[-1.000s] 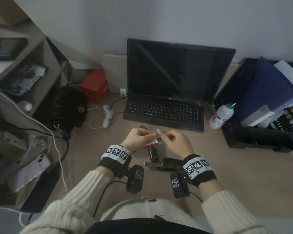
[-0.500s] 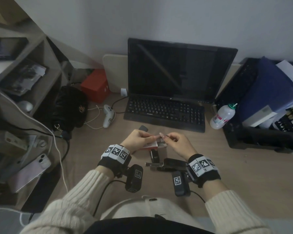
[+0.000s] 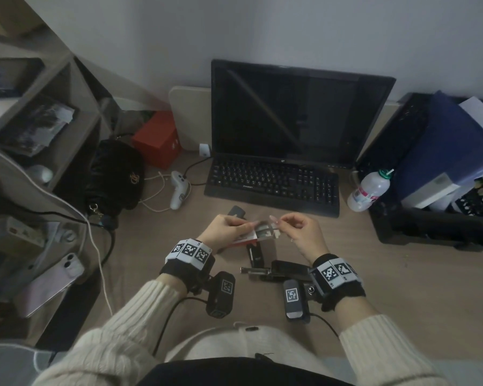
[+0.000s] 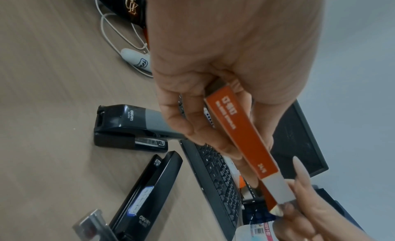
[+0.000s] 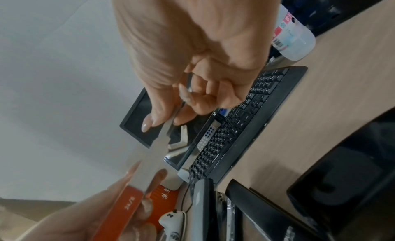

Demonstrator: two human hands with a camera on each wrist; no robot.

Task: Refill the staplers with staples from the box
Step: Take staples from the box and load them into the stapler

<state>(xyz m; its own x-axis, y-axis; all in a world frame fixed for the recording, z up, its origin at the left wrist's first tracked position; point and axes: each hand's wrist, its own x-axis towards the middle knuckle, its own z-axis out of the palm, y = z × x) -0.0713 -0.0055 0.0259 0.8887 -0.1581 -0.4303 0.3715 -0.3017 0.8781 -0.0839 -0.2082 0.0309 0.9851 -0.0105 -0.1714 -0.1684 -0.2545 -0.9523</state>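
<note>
Change: since a second ago the grey inner tray has slid further out of the orange staple box; the box is now open, and staples are nearly reachable.
Left hand: fingers curled round the box sleeve, held above the desk.
Right hand: thumb and forefinger pinch the tray's far end, other fingers curled.
Staplers: black stapler and opened long stapler lie on the desk below the hands, untouched.

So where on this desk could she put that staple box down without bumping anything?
Bare desk lies right of the staplers, in front of the black tray. Another patch sits between the white cable and her left hand. Crowded near the keyboard.
</note>
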